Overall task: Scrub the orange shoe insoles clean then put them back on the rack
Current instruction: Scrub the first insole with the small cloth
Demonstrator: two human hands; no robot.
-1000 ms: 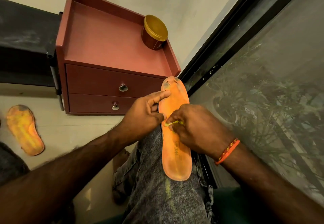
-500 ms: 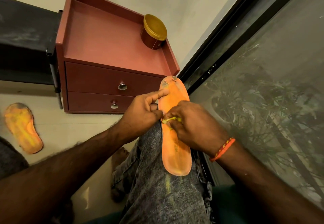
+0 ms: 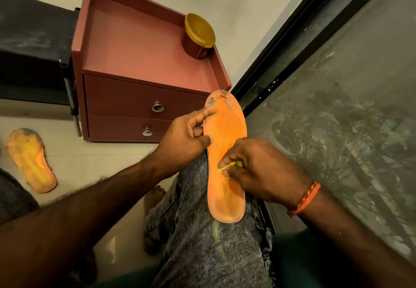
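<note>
Change: since a second ago the right hand (image 3: 258,170) has slid a little down the long orange foam insole (image 3: 225,164), from near its middle toward the heel half; the left hand (image 3: 186,139) has kept its place.
Right hand: fingers curled tight around a small yellow scrap of scrubbing material (image 3: 231,165) — pressed against the insole's surface. An orange woven band (image 3: 304,198) circles the wrist.
Left hand: grips the insole's left edge, thumb lying on top and forefinger stretched up toward the worn grey toe.
Insole in work: lies lengthwise along the person's raised knee in grey mottled jeans (image 3: 202,242), toe pointing away, heel nearest the camera.
Second insole: a dirty orange-yellow insole (image 3: 31,160) lies flat on the pale floor at the far left, well apart from both hands.
Furniture: a reddish-brown two-drawer cabinet (image 3: 135,67) with round metal knobs stands against the wall; a round brown tub with a gold lid (image 3: 198,36) sits in its back right corner.
Rack: a black shelf rack (image 3: 33,46) — just beside the cabinet's left side.
Right side: a dark-framed glass pane (image 3: 337,107).
</note>
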